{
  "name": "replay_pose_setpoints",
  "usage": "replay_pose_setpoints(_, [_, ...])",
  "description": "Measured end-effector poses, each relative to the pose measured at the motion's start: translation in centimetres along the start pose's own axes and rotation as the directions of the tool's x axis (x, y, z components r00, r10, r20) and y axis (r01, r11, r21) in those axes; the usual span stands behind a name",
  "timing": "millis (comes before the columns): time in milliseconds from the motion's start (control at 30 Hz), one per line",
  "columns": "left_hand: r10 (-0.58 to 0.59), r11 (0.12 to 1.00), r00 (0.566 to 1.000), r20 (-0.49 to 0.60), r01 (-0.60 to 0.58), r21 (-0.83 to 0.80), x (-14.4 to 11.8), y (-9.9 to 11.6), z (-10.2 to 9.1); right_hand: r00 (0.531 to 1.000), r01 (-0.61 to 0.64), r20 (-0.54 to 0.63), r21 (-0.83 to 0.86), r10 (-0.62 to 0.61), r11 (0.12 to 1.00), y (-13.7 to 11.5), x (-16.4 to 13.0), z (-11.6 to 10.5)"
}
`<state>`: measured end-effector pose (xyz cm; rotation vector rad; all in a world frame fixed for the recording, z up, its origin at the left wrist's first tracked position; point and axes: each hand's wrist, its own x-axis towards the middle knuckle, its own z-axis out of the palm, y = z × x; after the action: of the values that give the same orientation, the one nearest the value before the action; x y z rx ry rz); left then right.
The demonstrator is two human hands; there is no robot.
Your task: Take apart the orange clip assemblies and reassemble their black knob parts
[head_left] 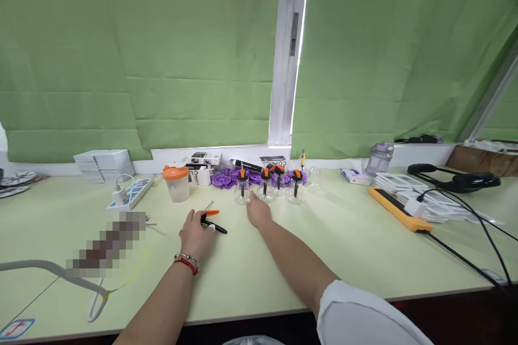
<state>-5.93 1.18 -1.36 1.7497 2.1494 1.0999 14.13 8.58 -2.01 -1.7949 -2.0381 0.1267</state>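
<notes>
My left hand (196, 234) is closed on a black marker pen (216, 226), low over the table. Just beyond its fingers lies a small orange-handled tool (211, 213). My right hand (259, 211) reaches forward with fingers stretched out, beside the lower part of a clear glass bottle (265, 197); whether it touches the glass I cannot tell. Another glass bottle (242, 198) stands just left of its fingertips. Several such bottles, with black and orange tops, form a row. An upside-down clear glass (313, 179) stands to the right of them.
Purple plastic pieces (222, 179) and small boxes (206, 158) sit behind the bottles. An orange-lidded cup (177, 183) and a white power strip (135, 194) are at left. To the right lie an orange power strip (399, 210), white frames (429, 199) and black cables.
</notes>
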Motion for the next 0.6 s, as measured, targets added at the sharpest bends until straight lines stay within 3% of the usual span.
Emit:
replay_pose_setpoints(167, [0.065,0.998,0.997,0.044,-0.064,-0.021,-0.3,0.3,-0.4,0.976,0.212,-0.047,-0.030,-0.213,0.977,2.0,-3.1,-1.9])
replay_pose_setpoints(267, [0.104,0.994,0.993,0.056,-0.101,-0.040,-0.6,0.7,-0.5,0.968,0.216,-0.112,-0.068,-0.223,0.974,5.4,-4.4,-3.8])
replay_pose_setpoints(433, [0.152,0.987,0.983,0.100,-0.146,-0.067,-1.2,1.5,-0.3,0.948,-0.069,-0.316,-0.069,0.044,0.995,13.2,-4.2,-6.9])
replay_pose_setpoints(600, [0.125,0.991,0.946,0.298,-0.133,0.007,-0.3,2.1,-1.4,0.834,-0.393,-0.411,0.024,0.367,0.919,19.3,-2.4,-7.8])
